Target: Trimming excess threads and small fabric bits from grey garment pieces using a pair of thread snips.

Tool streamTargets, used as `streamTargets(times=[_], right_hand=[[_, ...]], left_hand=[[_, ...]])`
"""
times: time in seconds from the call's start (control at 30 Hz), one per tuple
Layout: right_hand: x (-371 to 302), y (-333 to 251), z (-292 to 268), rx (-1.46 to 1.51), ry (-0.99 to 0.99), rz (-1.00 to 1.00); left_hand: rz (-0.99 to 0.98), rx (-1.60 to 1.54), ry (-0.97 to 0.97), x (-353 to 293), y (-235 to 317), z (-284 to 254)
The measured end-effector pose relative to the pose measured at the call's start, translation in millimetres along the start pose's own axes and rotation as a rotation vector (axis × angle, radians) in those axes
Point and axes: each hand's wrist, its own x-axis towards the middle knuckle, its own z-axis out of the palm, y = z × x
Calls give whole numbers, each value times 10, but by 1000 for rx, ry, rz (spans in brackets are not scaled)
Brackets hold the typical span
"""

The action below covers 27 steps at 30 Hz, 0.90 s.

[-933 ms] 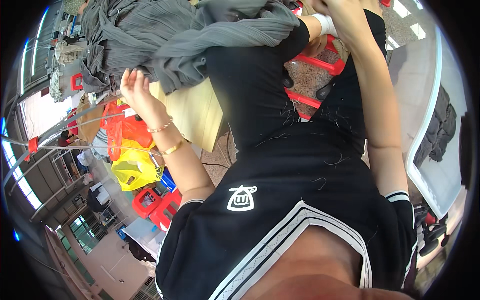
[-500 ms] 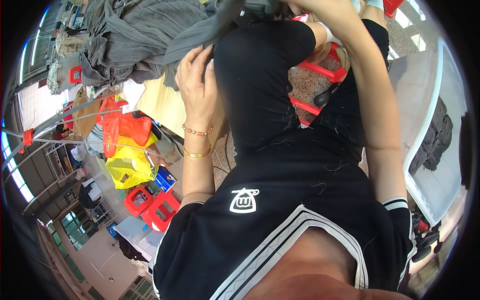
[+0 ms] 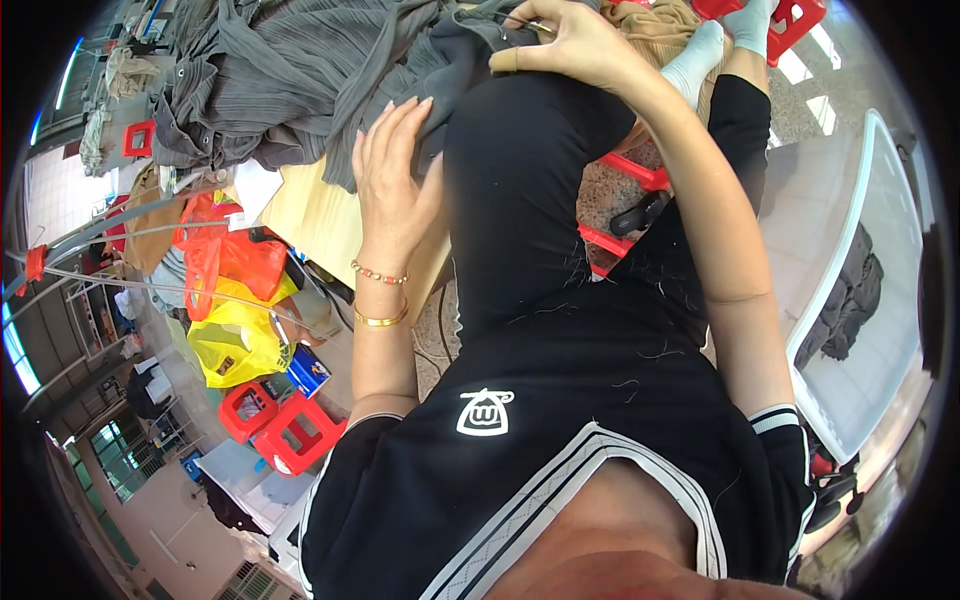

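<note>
My left hand [image 3: 395, 180] lies with fingers stretched out on the edge of a grey ribbed garment [image 3: 290, 80], beside my left knee. The garment is heaped over the table and reaches the top of my knee. My right hand [image 3: 575, 50] is bent above that knee, thumb and fingers curled around a small, thin, dark metal tool [image 3: 530, 22]; its exact kind is hard to make out. A tan cover wraps the thumb tip. Grey cloth lies just beneath and left of these fingers.
A pale wooden tabletop [image 3: 320, 215] shows under the garment. Left of me are a red bag [image 3: 235, 260], a yellow bag [image 3: 235, 345] and red stools [image 3: 300, 435]. On the right stands a white bin [image 3: 860, 370] with dark cloth. Tan fabric [image 3: 655, 25] lies near my foot.
My right hand has come down and left from the top edge to above my knee, its fingers and tool now in view. My left hand stays on the cloth, fingers straighter.
</note>
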Motion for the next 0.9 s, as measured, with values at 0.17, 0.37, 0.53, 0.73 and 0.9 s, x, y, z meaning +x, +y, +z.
streamTargets(times=[0.17,0.37,0.53,0.73,0.9], right_hand=[[114,18,-33,-356,72,16],[-201,25,-282,138,148,-344],[-438,-82,-501,299,165,-516],[-624,-66,-751,297,248,-520],[-857,-322,-850,20,143,-634]], left_hand=[[-94,-154,68,289,59,110],[-296,-800,95,775,96,56],[-270,-1156,-142,893,299,4],[71,-824,232,793,495,-310],[426,-173,429,685,540,-734]])
